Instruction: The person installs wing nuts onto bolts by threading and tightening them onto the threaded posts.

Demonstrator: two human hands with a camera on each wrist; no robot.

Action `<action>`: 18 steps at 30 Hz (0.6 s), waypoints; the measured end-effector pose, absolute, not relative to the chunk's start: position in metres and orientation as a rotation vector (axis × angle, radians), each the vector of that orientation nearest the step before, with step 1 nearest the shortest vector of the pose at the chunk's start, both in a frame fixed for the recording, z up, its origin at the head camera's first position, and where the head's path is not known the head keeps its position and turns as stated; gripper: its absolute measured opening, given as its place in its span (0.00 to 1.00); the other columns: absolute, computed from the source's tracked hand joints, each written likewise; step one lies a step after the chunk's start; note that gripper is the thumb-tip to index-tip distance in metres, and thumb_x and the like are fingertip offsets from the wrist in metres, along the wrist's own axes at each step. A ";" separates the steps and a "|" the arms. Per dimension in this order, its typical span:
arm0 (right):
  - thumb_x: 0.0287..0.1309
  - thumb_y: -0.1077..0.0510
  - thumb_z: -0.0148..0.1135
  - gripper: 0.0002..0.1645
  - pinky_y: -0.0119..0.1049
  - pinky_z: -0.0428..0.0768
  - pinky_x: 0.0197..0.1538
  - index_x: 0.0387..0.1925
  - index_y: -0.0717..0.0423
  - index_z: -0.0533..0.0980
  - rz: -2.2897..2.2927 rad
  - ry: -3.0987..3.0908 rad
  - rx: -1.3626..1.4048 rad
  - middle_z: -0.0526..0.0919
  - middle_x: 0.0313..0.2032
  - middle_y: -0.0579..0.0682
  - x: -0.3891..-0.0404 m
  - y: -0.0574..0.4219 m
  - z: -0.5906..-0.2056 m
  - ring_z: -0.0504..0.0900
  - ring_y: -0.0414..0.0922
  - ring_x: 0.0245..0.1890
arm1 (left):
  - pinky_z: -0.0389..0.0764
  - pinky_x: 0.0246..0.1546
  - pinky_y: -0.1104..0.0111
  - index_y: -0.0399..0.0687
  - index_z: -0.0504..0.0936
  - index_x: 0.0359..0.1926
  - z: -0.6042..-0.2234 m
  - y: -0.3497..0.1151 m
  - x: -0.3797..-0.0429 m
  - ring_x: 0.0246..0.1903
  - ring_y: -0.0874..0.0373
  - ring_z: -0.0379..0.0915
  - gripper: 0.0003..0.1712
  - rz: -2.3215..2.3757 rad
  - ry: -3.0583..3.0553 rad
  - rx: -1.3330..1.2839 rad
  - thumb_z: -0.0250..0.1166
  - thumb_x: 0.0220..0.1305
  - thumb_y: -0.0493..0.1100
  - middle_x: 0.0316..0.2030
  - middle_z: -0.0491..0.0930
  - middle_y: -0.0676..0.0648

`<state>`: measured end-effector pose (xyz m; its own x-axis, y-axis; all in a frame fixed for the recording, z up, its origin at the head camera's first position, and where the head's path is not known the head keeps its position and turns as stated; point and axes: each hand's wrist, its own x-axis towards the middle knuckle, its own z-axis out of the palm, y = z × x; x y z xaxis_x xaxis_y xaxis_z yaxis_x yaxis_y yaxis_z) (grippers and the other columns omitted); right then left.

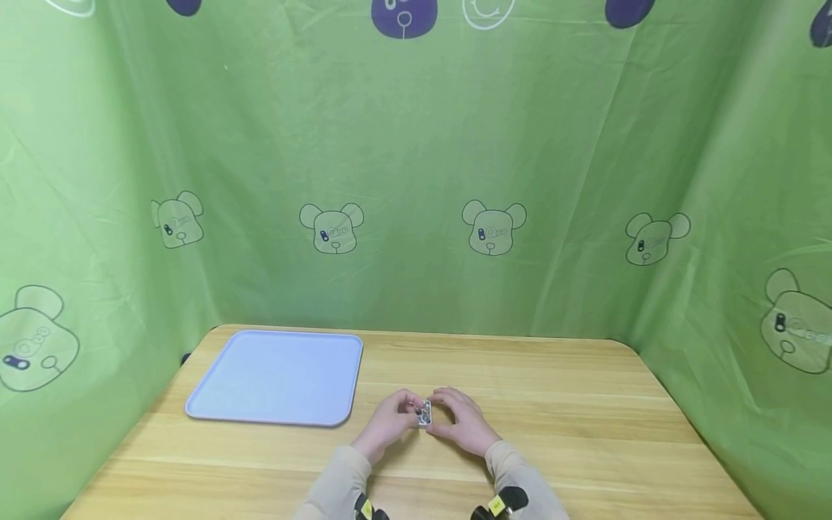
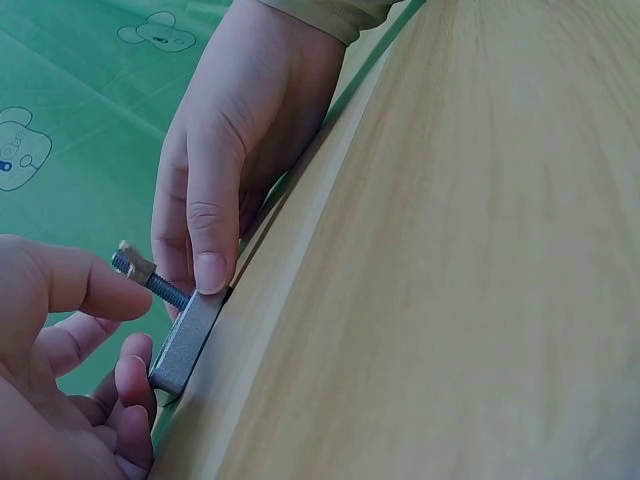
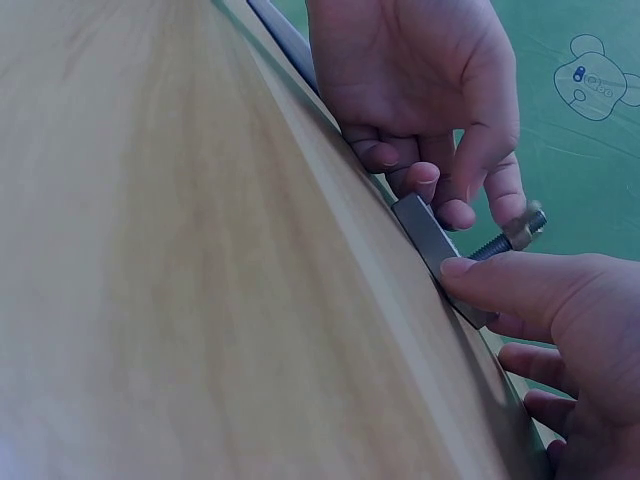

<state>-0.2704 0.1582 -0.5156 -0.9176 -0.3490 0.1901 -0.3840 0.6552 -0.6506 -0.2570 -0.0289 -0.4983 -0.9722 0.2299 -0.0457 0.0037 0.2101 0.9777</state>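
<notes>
A small grey metal block [image 2: 188, 345] lies on the wooden table, with a threaded bolt [image 2: 168, 292] sticking up from it. Near the bolt's free end is a brassy nut [image 3: 522, 228], slightly blurred. My right hand [image 1: 464, 422] holds the block, its thumb pressed on one side and other fingers partly hidden behind. My left hand [image 1: 390, 419] is at the opposite end, fingers loosely bent. One left fingertip is at the nut, and lower fingers lie against or close to the block's end. Thumb and forefinger stand apart in the right wrist view.
A pale blue tray [image 1: 276, 375] lies on the left part of the wooden table [image 1: 552, 383]. Green printed curtains [image 1: 416, 144] hang behind the table and along both sides. Two black devices with yellow labels are at the forearms.
</notes>
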 end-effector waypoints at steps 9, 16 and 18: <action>0.50 0.46 0.71 0.35 0.68 0.52 0.68 0.57 0.56 0.74 1.106 -2.812 0.633 0.71 0.64 0.61 -0.271 0.159 -0.517 0.64 0.63 0.68 | 0.67 0.35 0.67 0.45 0.81 0.44 -0.498 -0.030 -0.257 0.35 0.57 0.67 0.15 1.823 2.327 0.275 0.70 0.53 0.38 0.34 0.74 0.49; 0.50 0.46 0.70 0.35 0.68 0.51 0.69 0.58 0.57 0.74 1.115 -2.818 0.625 0.71 0.65 0.61 -0.271 0.159 -0.517 0.63 0.64 0.68 | 0.68 0.37 0.67 0.45 0.82 0.43 -0.498 -0.030 -0.258 0.37 0.57 0.69 0.11 1.805 2.345 0.289 0.67 0.59 0.42 0.36 0.77 0.47; 0.50 0.46 0.70 0.35 0.68 0.51 0.69 0.58 0.57 0.74 1.116 -2.818 0.625 0.71 0.65 0.61 -0.271 0.159 -0.517 0.63 0.64 0.68 | 0.67 0.38 0.67 0.45 0.82 0.43 -0.498 -0.031 -0.258 0.38 0.56 0.69 0.11 1.797 2.351 0.293 0.66 0.59 0.41 0.36 0.77 0.48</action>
<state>-0.2706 0.1587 -0.5166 -0.9172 -0.3509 0.1886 -0.3848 0.6582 -0.6470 -0.2578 -0.0306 -0.4981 -0.9666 0.2559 -0.0140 0.0537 0.2557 0.9653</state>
